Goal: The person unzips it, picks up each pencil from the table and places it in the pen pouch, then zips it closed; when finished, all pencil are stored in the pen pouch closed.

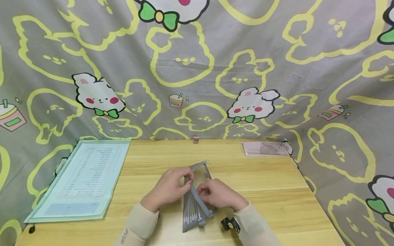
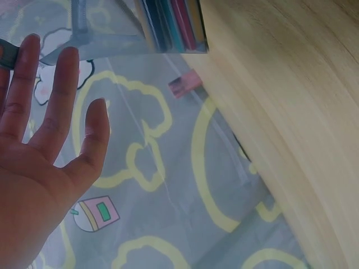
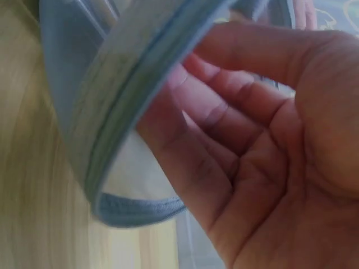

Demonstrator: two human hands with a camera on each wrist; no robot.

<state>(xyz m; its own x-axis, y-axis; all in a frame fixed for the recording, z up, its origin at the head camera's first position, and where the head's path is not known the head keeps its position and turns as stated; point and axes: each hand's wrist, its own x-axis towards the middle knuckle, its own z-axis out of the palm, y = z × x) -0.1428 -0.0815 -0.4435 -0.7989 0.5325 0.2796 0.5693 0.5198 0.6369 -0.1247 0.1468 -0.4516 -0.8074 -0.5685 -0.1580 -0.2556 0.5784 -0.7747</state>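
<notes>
A grey-blue see-through zip pouch [image 1: 191, 205] lies tilted on the table between both hands, its zipper side gaping. Several slim sticks [image 1: 192, 216] show through its lower part; in the left wrist view, coloured sticks [image 2: 174, 25] in dark blue, teal, red and yellow stand side by side in it. My left hand [image 1: 170, 186] pinches the pouch's upper left edge between thumb and forefinger, the other fingers spread out in the left wrist view. With curled fingers, my right hand [image 1: 220, 194] holds the zipper edge [image 3: 140, 84] at the opening, its fingertips hidden behind the band.
A light-blue printed sheet in a sleeve [image 1: 87, 177] lies at the table's left. At the back right is a flat pinkish packet [image 1: 266, 149]. A small pink piece [image 1: 196, 140] sits at the back edge, before a patterned curtain [image 1: 191, 68]. Black hardware [image 1: 231, 224] is by the right wrist.
</notes>
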